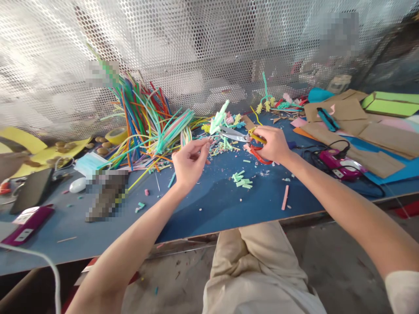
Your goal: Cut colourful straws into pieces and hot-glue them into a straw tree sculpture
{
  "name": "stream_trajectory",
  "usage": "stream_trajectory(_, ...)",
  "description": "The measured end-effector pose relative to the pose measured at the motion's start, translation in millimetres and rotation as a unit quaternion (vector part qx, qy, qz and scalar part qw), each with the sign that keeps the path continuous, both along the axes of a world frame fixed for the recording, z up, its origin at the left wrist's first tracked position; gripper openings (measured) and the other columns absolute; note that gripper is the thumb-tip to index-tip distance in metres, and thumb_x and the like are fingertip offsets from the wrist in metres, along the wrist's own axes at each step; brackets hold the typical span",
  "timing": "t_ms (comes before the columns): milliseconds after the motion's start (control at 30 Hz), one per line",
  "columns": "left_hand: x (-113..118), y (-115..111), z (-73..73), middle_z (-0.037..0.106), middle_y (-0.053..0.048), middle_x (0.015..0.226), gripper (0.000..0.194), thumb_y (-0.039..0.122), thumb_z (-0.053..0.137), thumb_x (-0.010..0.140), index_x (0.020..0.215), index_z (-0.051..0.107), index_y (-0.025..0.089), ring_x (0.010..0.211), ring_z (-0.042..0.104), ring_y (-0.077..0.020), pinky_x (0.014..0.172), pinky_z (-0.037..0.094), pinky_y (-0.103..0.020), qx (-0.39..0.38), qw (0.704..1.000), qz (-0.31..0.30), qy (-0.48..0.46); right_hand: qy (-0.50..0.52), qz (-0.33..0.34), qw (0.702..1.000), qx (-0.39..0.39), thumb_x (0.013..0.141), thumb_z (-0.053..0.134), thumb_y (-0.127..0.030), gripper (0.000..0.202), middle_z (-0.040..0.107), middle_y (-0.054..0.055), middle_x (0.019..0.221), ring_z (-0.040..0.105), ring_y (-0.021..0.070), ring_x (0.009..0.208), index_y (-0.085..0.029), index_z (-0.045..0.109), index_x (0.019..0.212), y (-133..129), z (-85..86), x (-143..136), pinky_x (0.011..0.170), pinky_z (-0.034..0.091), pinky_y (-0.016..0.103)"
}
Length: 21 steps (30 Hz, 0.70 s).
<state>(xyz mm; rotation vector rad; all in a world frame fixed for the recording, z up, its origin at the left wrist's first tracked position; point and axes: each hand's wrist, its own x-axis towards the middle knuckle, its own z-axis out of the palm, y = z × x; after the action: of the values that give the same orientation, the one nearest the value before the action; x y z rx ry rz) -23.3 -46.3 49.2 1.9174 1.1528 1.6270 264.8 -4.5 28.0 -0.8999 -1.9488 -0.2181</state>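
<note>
Our right hand (pixel 273 146) is closed around the handles of red-and-yellow scissors (pixel 244 137), their blades pointing toward our left hand (pixel 190 162). Just left of the scissors, that left hand pinches thumb and fingertips together at the lower end of a pale green fuzzy piece (pixel 219 120). This piece leans upward beside the blade tips; we cannot tell whether they touch. Nearer us than the scissors, short green clippings (pixel 242 179) lie on our blue table (pixel 203 220). Left of the scissors spreads a big bundle of colorful fuzzy stems (pixel 160 141); well to their right sits a purple power strip (pixel 343 168).
</note>
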Motion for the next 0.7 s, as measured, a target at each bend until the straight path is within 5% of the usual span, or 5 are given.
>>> stream_trajectory(400, 0, -3, -3.0, 0.083, -0.007, 0.108, 0.030, 0.046, 0.070, 0.098, 0.108, 0.079, 0.019, 0.054, 0.070, -0.0096, 0.048, 0.056, -0.021, 0.000, 1.000, 0.000, 0.019, -0.026, 0.003, 1.000, 0.015, 0.079, 0.075, -0.040, 0.023, 0.068, 0.003, 0.078, 0.060, 0.0190, 0.072, -0.023, 0.059, 0.077, 2, 1.1, 4, 0.066, 0.045, 0.033)
stream_trajectory(700, 0, -5, -1.1, 0.084, -0.006, 0.106, 0.028, 0.044, 0.069, 0.099, 0.108, 0.080, 0.020, 0.053, 0.071, -0.0098, 0.047, 0.054, -0.019, 0.020, 0.999, 0.016, 0.043, -0.061, -0.041, 0.997, 0.031, 0.080, 0.069, -0.038, 0.023, 0.064, 0.002, 0.072, 0.054, 0.0164, 0.065, -0.023, 0.054, 0.070, -4, 10.6, 7, 0.059, 0.035, 0.032)
